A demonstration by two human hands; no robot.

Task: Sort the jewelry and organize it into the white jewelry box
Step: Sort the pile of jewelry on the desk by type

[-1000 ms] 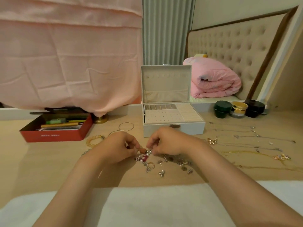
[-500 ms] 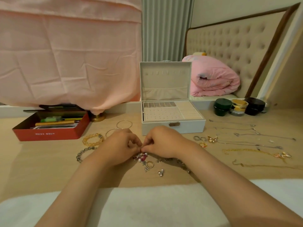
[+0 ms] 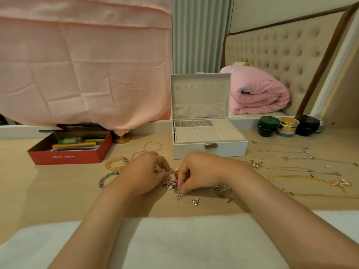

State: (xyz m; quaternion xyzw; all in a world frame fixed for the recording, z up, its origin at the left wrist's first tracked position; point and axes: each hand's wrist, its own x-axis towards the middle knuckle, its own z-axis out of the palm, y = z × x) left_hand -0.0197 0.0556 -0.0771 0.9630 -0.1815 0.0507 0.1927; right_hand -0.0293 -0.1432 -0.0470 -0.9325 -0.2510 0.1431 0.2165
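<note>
Over tabletop, left hand and right hand tightly pinch jewelry.

The person's left hand and right hand are both bare, the skin smooth, the knuckles showing as soft rounded bumps along the back. Behind each wrist the arm is uncovered as well: the left forearm and the right forearm are bare all the way to the lower edge of the view, where the wide lens makes them look broad. Nearer than the hands, between and beneath the forearms, lies a soft white fabric; whether it is clothing or a loose cloth cannot be told
</note>
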